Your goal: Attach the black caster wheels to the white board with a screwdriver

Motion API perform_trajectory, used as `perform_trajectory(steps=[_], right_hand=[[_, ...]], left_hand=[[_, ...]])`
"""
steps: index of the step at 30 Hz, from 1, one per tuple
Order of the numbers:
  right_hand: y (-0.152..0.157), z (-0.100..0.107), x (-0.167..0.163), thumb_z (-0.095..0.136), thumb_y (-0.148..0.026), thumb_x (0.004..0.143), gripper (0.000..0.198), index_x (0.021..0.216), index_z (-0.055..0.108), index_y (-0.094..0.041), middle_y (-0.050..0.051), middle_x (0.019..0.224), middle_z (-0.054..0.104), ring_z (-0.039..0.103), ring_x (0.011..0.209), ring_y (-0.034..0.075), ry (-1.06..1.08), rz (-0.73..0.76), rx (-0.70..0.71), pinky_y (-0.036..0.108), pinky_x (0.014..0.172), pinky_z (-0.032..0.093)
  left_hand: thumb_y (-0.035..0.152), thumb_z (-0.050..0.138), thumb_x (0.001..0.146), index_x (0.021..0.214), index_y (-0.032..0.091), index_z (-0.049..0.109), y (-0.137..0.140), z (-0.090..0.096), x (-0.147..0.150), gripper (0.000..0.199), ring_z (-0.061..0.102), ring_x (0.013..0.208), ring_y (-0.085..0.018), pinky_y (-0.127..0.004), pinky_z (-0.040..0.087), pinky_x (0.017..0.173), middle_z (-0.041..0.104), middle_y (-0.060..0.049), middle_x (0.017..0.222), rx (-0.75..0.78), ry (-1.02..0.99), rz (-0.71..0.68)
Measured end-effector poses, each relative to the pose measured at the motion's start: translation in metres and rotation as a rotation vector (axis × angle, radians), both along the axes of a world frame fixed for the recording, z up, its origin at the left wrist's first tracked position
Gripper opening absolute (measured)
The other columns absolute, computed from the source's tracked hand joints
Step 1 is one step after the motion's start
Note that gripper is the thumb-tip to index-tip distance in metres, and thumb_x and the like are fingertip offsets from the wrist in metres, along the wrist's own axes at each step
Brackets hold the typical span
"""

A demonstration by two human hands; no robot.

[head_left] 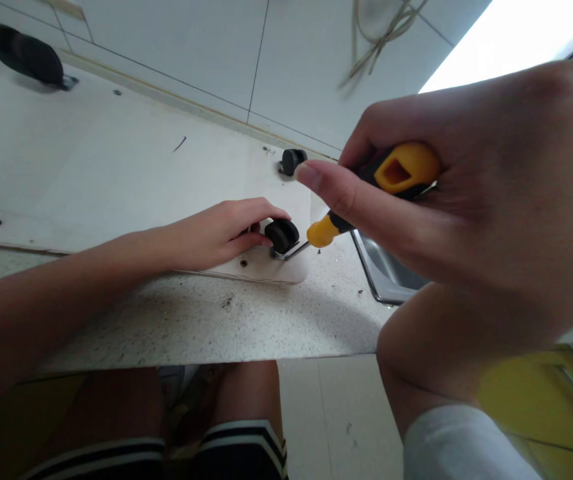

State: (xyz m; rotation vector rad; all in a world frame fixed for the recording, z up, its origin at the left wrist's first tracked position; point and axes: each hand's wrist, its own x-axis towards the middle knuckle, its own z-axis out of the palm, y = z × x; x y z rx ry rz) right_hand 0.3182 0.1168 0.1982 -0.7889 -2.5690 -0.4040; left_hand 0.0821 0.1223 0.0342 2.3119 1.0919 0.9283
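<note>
A white board (116, 160) lies flat on a speckled countertop, with black caster wheels along its edges. My left hand (239, 227) pinches the caster wheel (282, 236) at the board's near right corner between thumb and fingers. In my right hand (471, 200) is a yellow-and-black screwdriver (406, 170), its handle wrapped by my fingers with the thumb laid along it. The metal shaft slants down left, and its tip meets the base of that caster; the screw head itself is too small to make out. Another caster wheel (294, 161) stands at the far right corner.
A steel sink (391, 270) is set into the countertop (266, 327) right of the board. At the back left stands a larger-looking black caster (26, 57). A tied cord (383, 33) hangs against the tiled wall (186, 47). Yellow cabinets (541, 407) are at lower right.
</note>
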Motion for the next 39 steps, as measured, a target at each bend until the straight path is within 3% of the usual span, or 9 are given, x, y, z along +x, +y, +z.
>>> perform_trajectory(steps=[5,9,16,23,26,31,36,39], right_hand=[[-0.003,0.002,0.004,0.066,-0.062,0.105,0.044,0.077,0.073,-0.028,0.0,0.058,0.047,0.035,0.057,0.014,0.07,-0.022,0.056,0.042,0.075,0.04],[0.002,0.001,0.0,0.068,-0.058,0.103,0.043,0.072,0.069,-0.028,-0.001,0.055,0.046,0.036,0.057,0.014,0.02,0.005,0.007,0.042,0.072,0.04],[0.002,0.004,-0.001,0.071,-0.062,0.102,0.047,0.072,0.069,-0.026,-0.002,0.059,0.046,0.035,0.06,0.013,0.062,-0.03,0.022,0.041,0.079,0.041],[-0.003,0.002,-0.002,0.064,-0.063,0.102,0.044,0.074,0.071,-0.029,0.001,0.057,0.051,0.039,0.056,0.016,0.036,-0.071,0.027,0.041,0.066,0.032],[-0.004,0.001,-0.001,0.065,-0.06,0.102,0.042,0.073,0.068,-0.03,0.001,0.057,0.049,0.04,0.056,0.016,0.03,-0.069,0.011,0.041,0.066,0.034],[-0.003,0.007,0.001,0.07,-0.063,0.098,0.045,0.071,0.068,-0.028,0.003,0.059,0.044,0.052,0.063,0.019,0.117,-0.062,-0.008,0.043,0.07,0.041],[-0.004,0.014,-0.01,0.066,-0.079,0.096,0.064,0.057,0.058,-0.028,0.004,0.055,0.037,0.067,0.078,0.025,0.173,-0.03,-0.127,0.041,0.067,0.046],[-0.004,0.013,-0.008,0.065,-0.075,0.099,0.06,0.063,0.063,-0.028,0.004,0.057,0.04,0.069,0.081,0.025,0.14,-0.028,-0.079,0.041,0.069,0.049]], left_hand=[[0.031,0.058,0.109,0.141,0.023,0.068,0.0,-0.001,0.0,0.034,0.072,0.117,-0.024,-0.036,0.054,0.105,0.077,-0.009,0.133,0.009,0.002,0.001],[0.03,0.058,0.109,0.139,0.022,0.069,0.0,-0.001,0.0,0.033,0.073,0.104,-0.022,-0.033,0.055,0.098,0.079,-0.008,0.125,0.018,0.002,0.009],[0.029,0.058,0.108,0.142,0.023,0.068,-0.002,0.0,0.0,0.036,0.074,0.104,-0.022,-0.033,0.056,0.097,0.079,-0.007,0.124,0.033,-0.004,0.021],[0.029,0.059,0.106,0.137,0.024,0.071,-0.002,0.0,-0.001,0.034,0.074,0.091,-0.02,-0.032,0.057,0.091,0.08,-0.006,0.111,0.047,-0.008,0.046],[0.03,0.06,0.106,0.138,0.023,0.072,-0.002,0.0,-0.002,0.036,0.074,0.088,-0.02,-0.032,0.057,0.089,0.08,-0.005,0.108,0.041,-0.01,0.058],[0.033,0.061,0.107,0.14,0.022,0.072,-0.002,-0.001,-0.004,0.036,0.073,0.082,-0.019,-0.033,0.056,0.083,0.081,-0.005,0.104,0.003,-0.04,0.06],[0.036,0.062,0.108,0.136,0.023,0.074,-0.001,-0.003,-0.006,0.033,0.073,0.082,-0.02,-0.033,0.056,0.08,0.082,-0.005,0.102,0.001,-0.056,0.055],[0.038,0.062,0.108,0.138,0.023,0.073,-0.001,-0.003,-0.007,0.035,0.072,0.081,-0.02,-0.033,0.055,0.08,0.082,-0.004,0.101,0.005,-0.051,0.062]])
